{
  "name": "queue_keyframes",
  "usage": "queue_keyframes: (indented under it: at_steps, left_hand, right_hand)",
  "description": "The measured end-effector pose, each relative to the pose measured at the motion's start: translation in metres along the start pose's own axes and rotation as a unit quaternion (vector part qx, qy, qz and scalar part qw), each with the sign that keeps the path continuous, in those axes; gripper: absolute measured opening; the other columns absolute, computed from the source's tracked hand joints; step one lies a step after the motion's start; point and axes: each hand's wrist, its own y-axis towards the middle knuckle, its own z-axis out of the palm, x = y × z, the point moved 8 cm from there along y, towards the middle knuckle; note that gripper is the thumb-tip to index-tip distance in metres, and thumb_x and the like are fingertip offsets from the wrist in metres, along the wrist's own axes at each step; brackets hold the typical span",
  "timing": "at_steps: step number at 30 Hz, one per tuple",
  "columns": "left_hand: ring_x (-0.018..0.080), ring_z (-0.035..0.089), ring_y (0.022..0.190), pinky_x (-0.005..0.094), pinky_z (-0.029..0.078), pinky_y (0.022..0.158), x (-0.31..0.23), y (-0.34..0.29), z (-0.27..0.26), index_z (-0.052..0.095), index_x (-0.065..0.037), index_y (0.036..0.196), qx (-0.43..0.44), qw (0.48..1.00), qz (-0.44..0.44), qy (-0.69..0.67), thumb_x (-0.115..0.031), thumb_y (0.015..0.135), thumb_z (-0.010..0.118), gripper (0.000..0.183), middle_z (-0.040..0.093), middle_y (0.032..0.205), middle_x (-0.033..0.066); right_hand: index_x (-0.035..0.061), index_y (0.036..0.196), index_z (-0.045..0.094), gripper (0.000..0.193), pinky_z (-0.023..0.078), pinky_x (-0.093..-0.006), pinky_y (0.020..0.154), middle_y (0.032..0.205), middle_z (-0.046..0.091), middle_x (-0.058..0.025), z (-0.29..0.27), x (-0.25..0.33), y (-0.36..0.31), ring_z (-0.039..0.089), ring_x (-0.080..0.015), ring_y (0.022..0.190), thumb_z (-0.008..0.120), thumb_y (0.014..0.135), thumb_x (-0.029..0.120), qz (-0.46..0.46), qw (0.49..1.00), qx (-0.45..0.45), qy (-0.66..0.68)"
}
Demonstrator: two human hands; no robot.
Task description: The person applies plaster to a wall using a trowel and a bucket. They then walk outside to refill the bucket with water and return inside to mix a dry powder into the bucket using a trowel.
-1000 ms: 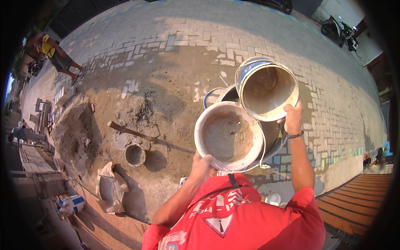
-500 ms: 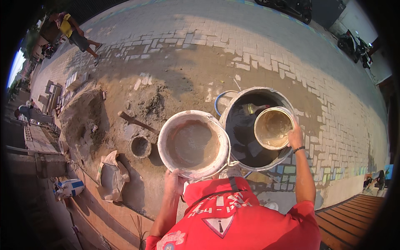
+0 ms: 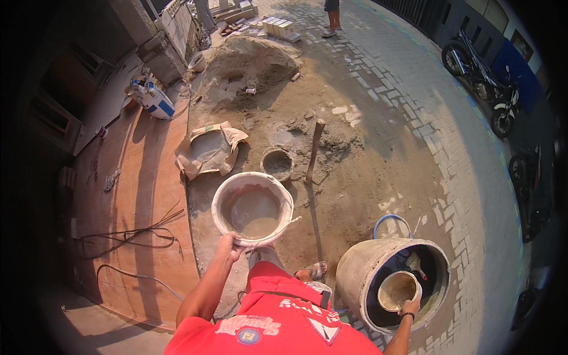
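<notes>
My left hand (image 3: 232, 247) is closed on the near rim of a whitish, mortar-stained bucket (image 3: 217, 204), which has a rope handle and greyish residue inside. To the right, my right hand (image 3: 411, 306) grips the edge of a small round tub (image 3: 386, 286) with cloudy brownish contents. That tub is at the mouth of a large grey drum (image 3: 358, 266) holding dark water; whether it touches the water I cannot tell. A brush-like object (image 3: 418, 265) shows in the drum beyond the tub.
A wooden handle (image 3: 315, 148) stands up from wet mortar (image 3: 343, 143). Near it are a small pail (image 3: 264, 163) and a torn paper sack (image 3: 234, 135). Farther off lie a sand heap (image 3: 254, 65) and blocks (image 3: 278, 26). Cables (image 3: 133, 236) cross the reddish boards. Motorcycles (image 3: 479, 77) stand far right.
My view has turned left. My left hand has carried the bucket away from the drum, toward the small pail and sack. My right hand still has the tub at the drum.
</notes>
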Motion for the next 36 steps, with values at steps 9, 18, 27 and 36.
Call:
queue_keyframes:
  at_steps: [9,18,27,36]
  left_hand:
    - [0.0399,0.054,0.096,0.0572,0.049,0.081,-0.106,0.047,-0.164,0.040,0.006,0.104,-0.041,0.982,0.059,-0.176,0.008,0.066,0.042,0.038,0.047,0.107,0.0228]
    - [0.0350,0.056,0.089,0.0527,0.051,0.075,-0.139,0.048,-0.353,0.045,0.003,0.096,-0.196,0.917,0.051,-0.343,0.005,0.068,0.047,0.028,0.050,0.097,0.0185]
    - [0.0291,0.054,0.085,0.0448,0.047,0.077,-0.070,0.014,-0.493,0.047,0.000,0.091,-0.305,0.800,0.103,-0.506,-0.004,0.074,0.047,0.018,0.053,0.091,0.0128]
    - [0.0204,0.052,0.101,0.0399,0.041,0.089,-0.085,0.000,-0.519,0.054,-0.005,0.095,-0.445,0.644,0.078,-0.618,-0.019,0.084,0.041,0.022,0.057,0.100,0.0055]
  right_hand:
    - [-0.0053,0.063,0.051,0.037,0.039,-0.0449,0.057,0.061,0.054,-0.0209,-0.050,0.220,-0.072,0.053,-0.0335,0.056,0.056,0.081,0.026,-0.181,0.972,-0.145,0.035]
    - [0.0007,0.054,0.037,0.022,0.030,-0.0336,0.042,0.047,0.034,-0.0058,0.148,0.461,-0.281,0.036,-0.0122,0.045,0.052,0.067,0.010,-0.439,0.885,0.153,0.024]
    - [-0.0003,0.075,0.047,0.021,0.036,-0.0347,0.029,0.050,0.044,-0.0073,0.252,0.579,-0.377,0.045,-0.0203,0.035,0.053,0.082,0.019,-0.389,0.837,0.355,-0.149]
    - [-0.0035,0.091,0.048,0.024,0.050,-0.0415,0.042,0.056,0.051,-0.0127,0.294,0.697,-0.427,0.054,-0.0264,0.045,0.046,0.089,0.020,-0.287,0.894,0.326,-0.111]
